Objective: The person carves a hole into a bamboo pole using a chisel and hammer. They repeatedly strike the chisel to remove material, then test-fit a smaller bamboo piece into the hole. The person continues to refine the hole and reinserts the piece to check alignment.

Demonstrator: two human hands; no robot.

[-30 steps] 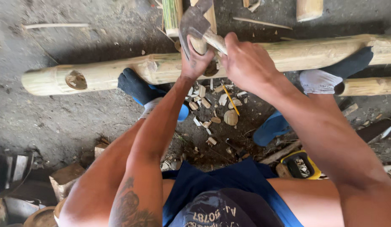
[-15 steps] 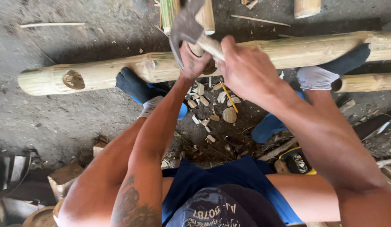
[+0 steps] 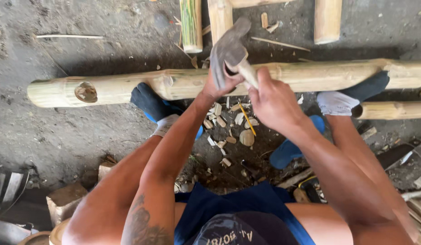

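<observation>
A long pale bamboo pole [image 3: 129, 86] lies across the ground, with a round hole [image 3: 86, 92] cut near its left end. My two feet in socks [image 3: 151, 102] [image 3: 351, 97] press against it. My right hand [image 3: 274, 102] grips the wooden handle of a hammer [image 3: 228, 47], whose grey head hangs just above the pole's middle. Directly under the hammer head my left hand [image 3: 218, 86] is closed around a short tool held on the pole; that tool is mostly hidden.
Wood chips [image 3: 228, 124] litter the ground between my feet, beside blue sandals [image 3: 287, 154]. Short bamboo pieces [image 3: 191, 25] [image 3: 328, 18] lie beyond the pole, another pole [image 3: 391, 110] at right. Wood blocks [image 3: 65, 199] sit at lower left, a yellow-and-black tool [image 3: 310, 190] at lower right.
The hammer head has come down and to the right, closer to my left hand and the pole. The left hand and the feet stay where they were.
</observation>
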